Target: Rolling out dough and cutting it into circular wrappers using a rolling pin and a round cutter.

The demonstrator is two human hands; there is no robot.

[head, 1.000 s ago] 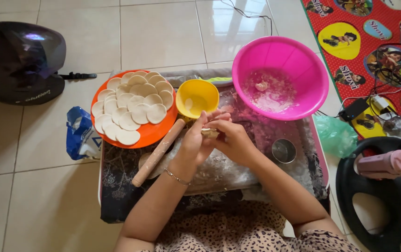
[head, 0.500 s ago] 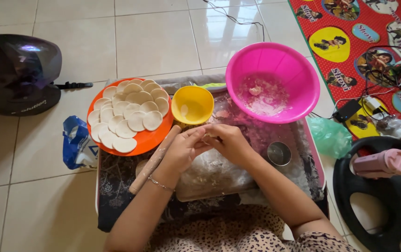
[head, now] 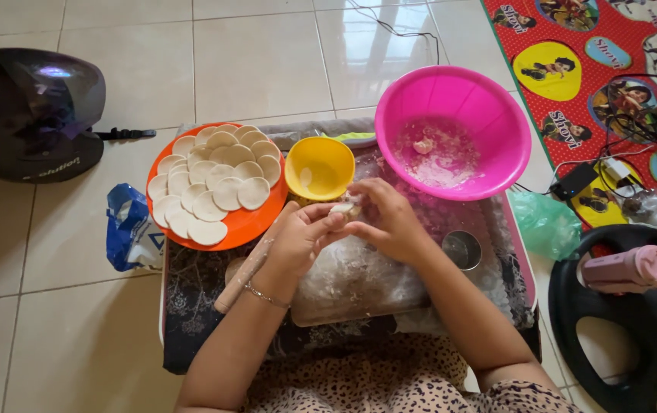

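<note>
From the head view, I take the yellow bowl (head: 319,167) as my landmark. Just below and right of it my left hand (head: 298,241) and right hand (head: 389,222) meet, fingertips pinched together on a small piece of pale dough (head: 343,207) held above the floured board (head: 359,279). Both hands are closed on it; it looks part-folded, though I cannot tell how far. To do this fold well I would, I judge, keep the pressure light and even along the edge and keep the piece over the board. Left of the bowl, touching it, the orange plate (head: 225,237) carries a layer of round dough discs (head: 217,183). Right of the bowl sits the pink basin (head: 497,115) with floury scraps. A rolling pin (head: 248,271) lies below the bowl, beside my left wrist; a small metal cutter ring (head: 462,250) sits right of my right hand.
</note>
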